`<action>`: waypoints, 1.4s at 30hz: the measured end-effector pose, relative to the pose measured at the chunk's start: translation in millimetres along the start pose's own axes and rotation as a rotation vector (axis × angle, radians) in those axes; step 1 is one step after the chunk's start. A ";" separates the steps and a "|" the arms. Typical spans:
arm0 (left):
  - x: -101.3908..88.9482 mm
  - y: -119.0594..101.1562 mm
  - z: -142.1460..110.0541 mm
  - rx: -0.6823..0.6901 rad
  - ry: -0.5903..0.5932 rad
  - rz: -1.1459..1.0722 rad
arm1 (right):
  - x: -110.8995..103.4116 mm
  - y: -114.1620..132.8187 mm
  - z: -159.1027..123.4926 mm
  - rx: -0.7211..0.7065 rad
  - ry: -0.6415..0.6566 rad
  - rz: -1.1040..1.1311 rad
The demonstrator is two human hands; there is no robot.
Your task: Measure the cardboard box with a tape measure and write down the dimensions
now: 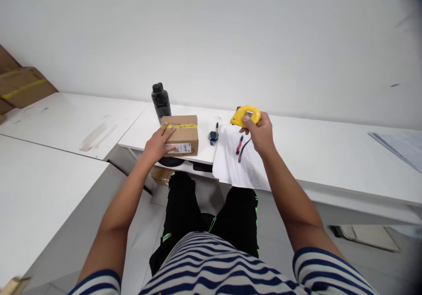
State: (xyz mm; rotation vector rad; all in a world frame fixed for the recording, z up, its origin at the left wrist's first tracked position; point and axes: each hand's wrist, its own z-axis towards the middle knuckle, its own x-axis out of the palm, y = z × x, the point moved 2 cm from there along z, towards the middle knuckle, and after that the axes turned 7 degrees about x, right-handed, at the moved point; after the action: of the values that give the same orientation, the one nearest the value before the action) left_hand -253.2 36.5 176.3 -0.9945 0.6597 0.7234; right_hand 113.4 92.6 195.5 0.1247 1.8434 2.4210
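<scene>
A small brown cardboard box [184, 133] with yellow tape and a white label sits near the front edge of the white table. My left hand [158, 144] holds its left side, fingers over the top and thumb across the front label. Raised above some paper sheets [227, 154], my right hand [262, 130] is closed round a yellow tape measure [245, 114]. From that hand a dark wrist strap [243, 151] hangs down. A red pen [239, 145] lies on the sheets. Between box and paper is a dark wristwatch [213, 136], with another pen [216, 127] just behind it.
A black bottle [161, 101] stands behind the box. Larger cartons [24, 86] are stacked at the far left. More papers [400, 145] lie on the right of the table [329, 150]. Another box [161, 175] is underneath, and a white wall rises behind.
</scene>
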 end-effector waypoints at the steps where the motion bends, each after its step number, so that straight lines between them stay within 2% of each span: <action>1: 3.0 -1.5 12.8 0.006 -0.006 -0.032 | -8.7 -3.8 -3.7 0.031 -0.036 0.007; 4: 9.3 -19.0 38.6 0.040 -0.105 -0.111 | -24.0 -10.7 -18.2 0.093 -0.079 0.035; 7: 28.2 -57.0 26.6 0.079 -0.257 -0.253 | -22.7 -17.4 -41.5 0.156 -0.032 0.059; 9: 56.5 -87.4 2.2 0.018 -0.319 -0.414 | -10.9 -24.3 -64.6 0.213 0.054 0.073; 11: 95.9 -116.0 -21.7 -0.062 -0.207 -0.711 | 5.2 -31.3 -89.8 0.243 0.154 0.067; 13: 132.3 -135.5 -36.7 -0.189 -0.148 -0.995 | 15.8 -35.3 -107.2 0.167 0.240 -0.004; 14: 145.9 -140.5 -39.6 -0.262 -0.168 -1.091 | 16.5 -36.0 -109.6 0.090 0.290 -0.084; 15: 155.7 -142.5 -39.5 -0.326 -0.209 -1.152 | 12.8 -36.7 -106.4 0.007 0.315 -0.197; 17: 165.0 -139.7 -32.2 -0.395 -0.294 -1.175 | -5.9 -40.3 -82.8 -0.110 0.290 -0.519; 19: 166.2 -134.1 -18.0 -0.355 -0.270 -1.091 | -33.2 -50.0 -41.9 -0.087 0.126 -0.924; 20: 166.2 -132.1 -9.8 -0.306 -0.215 -1.020 | -44.1 -57.7 -19.8 -0.052 0.125 -1.115; 21: 167.0 -131.3 -1.6 -0.248 -0.142 -0.943 | -50.9 -67.1 0.8 -0.039 0.219 -1.268; 23: 172.7 -132.9 12.8 -0.127 0.010 -0.797 | -54.4 -85.7 32.5 -0.093 0.436 -1.400; 25: 183.6 -135.8 22.2 -0.039 0.141 -0.688 | -51.2 -99.4 49.7 -0.152 0.531 -1.395; 28: 201.1 -133.5 25.6 -0.024 0.230 -0.592 | -52.5 -110.0 54.1 -0.178 0.448 -1.356; 30: 208.4 -126.5 23.2 -0.089 0.206 -0.585 | -63.6 -114.7 49.0 -0.150 0.315 -1.288; 33: 212.3 -116.6 19.3 -0.170 0.168 -0.601 | -88.0 -125.0 38.9 -0.018 0.143 -0.897; 36: 212.3 -114.4 19.3 -0.195 0.186 -0.632 | -100.7 -136.3 33.3 0.091 0.146 -0.557; 38: 211.5 -115.8 21.0 -0.207 0.192 -0.642 | -100.2 -139.9 33.7 0.146 0.162 -0.465; 42: 210.6 -118.2 23.9 -0.222 0.199 -0.600 | -94.4 -140.0 39.3 0.273 0.092 -0.351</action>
State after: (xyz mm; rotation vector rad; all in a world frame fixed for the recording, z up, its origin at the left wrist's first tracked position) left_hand -31.1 64.7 82.6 -1.3981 0.4175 0.1694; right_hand 215.6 155.3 70.4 -0.2721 2.0259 1.9667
